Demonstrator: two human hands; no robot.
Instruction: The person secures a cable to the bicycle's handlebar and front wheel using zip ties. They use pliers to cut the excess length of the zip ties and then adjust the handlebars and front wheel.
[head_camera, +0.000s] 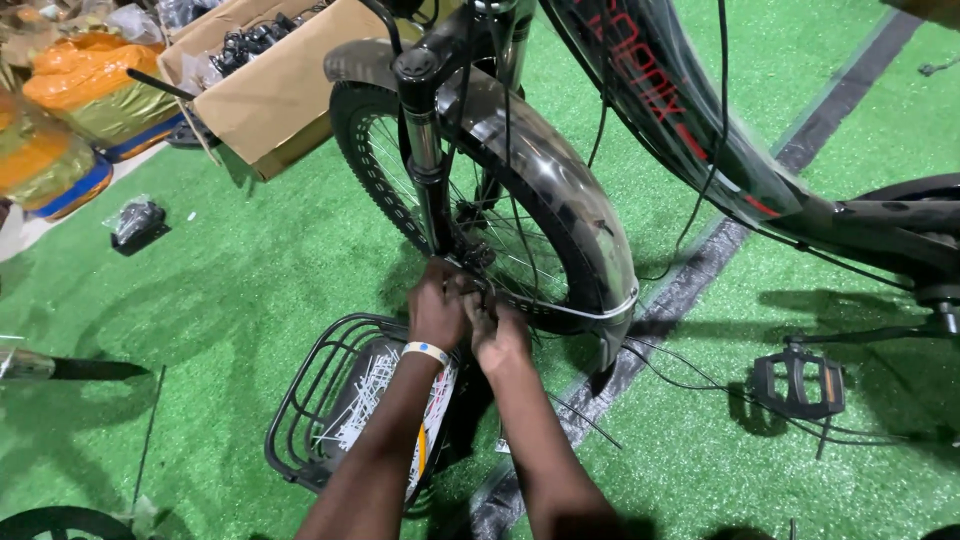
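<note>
A black bicycle stands on green artificial turf, its front wheel under a glossy black mudguard. Both my hands reach to the bottom of the fork leg, close to the wheel hub. My left hand, with a pale wristband, has its fingers closed around a small part at the fork end. My right hand sits right beside it, fingers curled on thin wires or stays near the hub. What exactly each hand pinches is hidden by the fingers.
A black wire basket holding white cable ties lies under my left forearm. A pedal hangs at the right. A cardboard box of dark parts and orange-wrapped bundles sit at the far left. A small bagged part lies on the turf.
</note>
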